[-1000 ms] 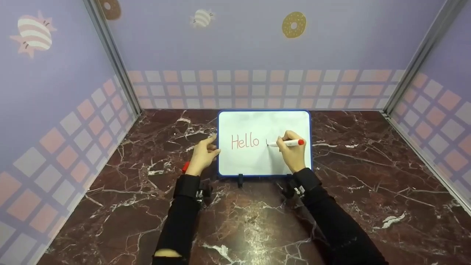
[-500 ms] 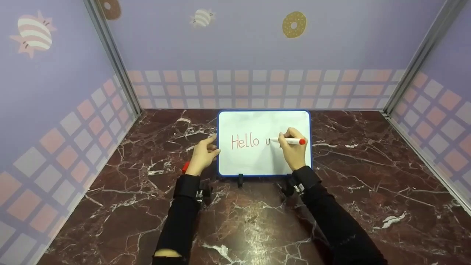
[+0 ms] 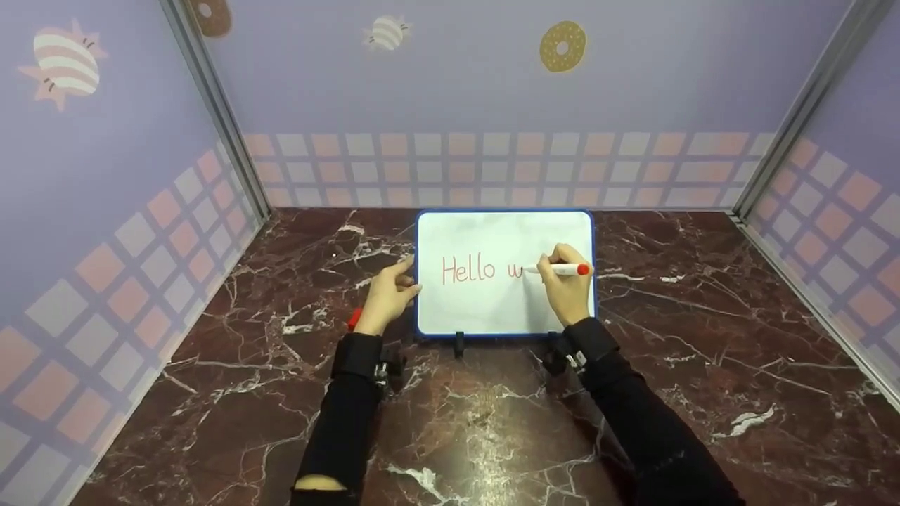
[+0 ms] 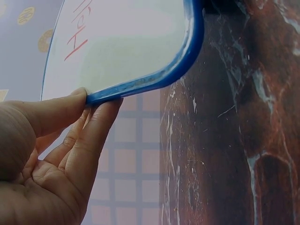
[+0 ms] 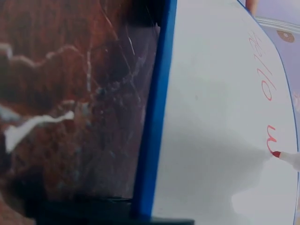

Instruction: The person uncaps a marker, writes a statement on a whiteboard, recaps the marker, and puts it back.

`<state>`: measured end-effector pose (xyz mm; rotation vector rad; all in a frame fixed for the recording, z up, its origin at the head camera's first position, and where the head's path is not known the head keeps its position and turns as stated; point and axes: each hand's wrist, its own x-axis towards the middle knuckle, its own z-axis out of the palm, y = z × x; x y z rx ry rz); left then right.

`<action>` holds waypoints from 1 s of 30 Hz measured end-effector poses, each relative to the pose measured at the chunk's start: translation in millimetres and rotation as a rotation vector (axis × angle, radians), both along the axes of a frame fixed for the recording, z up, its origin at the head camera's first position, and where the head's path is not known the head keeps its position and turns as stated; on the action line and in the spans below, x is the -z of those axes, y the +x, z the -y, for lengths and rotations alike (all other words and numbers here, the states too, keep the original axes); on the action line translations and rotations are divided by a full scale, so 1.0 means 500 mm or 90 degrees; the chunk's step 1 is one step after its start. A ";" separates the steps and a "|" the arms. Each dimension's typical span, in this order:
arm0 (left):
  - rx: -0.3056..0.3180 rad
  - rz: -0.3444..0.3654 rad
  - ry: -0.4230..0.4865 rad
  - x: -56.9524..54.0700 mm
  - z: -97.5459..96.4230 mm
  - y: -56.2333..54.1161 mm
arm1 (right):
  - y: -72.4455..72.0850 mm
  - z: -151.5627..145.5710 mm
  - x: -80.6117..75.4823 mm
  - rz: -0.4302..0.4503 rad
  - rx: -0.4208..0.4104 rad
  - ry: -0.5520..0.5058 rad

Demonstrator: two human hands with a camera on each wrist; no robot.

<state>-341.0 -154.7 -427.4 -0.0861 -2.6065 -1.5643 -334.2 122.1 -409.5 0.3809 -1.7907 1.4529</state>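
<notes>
A small whiteboard [image 3: 478, 309] with a blue frame stands propped up on the table, with "Hello w" in red on its face. Its left edge is pinched by my left hand [image 3: 387, 295]; in the left wrist view the thumb [image 4: 61, 112] lies at the front rim and the fingers at the side and behind. My right hand [image 3: 568, 292] grips a white marker [image 3: 562, 269] with a red end. The marker's red tip [image 5: 276, 153] touches the board at the end of the "w" in the right wrist view. Most of the right hand is outside that view.
Black feet [image 3: 460, 344] hold up the board's lower edge. Beside my left wrist lies a red object [image 3: 355, 320], partly hidden by the hand. The dark marbled table [image 3: 478, 422] meets purple patterned walls [image 3: 457, 84] at the back and both sides.
My right hand has moved slightly right with the marker, and the short first stroke after "Hello" has grown into a "w". My left hand and the board stay in place.
</notes>
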 end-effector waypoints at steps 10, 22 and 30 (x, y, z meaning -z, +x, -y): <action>-0.006 -0.002 -0.016 0.001 -0.001 -0.003 | -0.009 -0.016 0.003 0.012 0.001 -0.050; -0.001 0.002 -0.007 0.001 -0.001 0.001 | -0.009 -0.018 0.005 0.004 0.026 -0.041; -0.003 0.000 -0.001 0.001 -0.002 0.001 | 0.002 -0.015 0.012 0.007 0.032 -0.029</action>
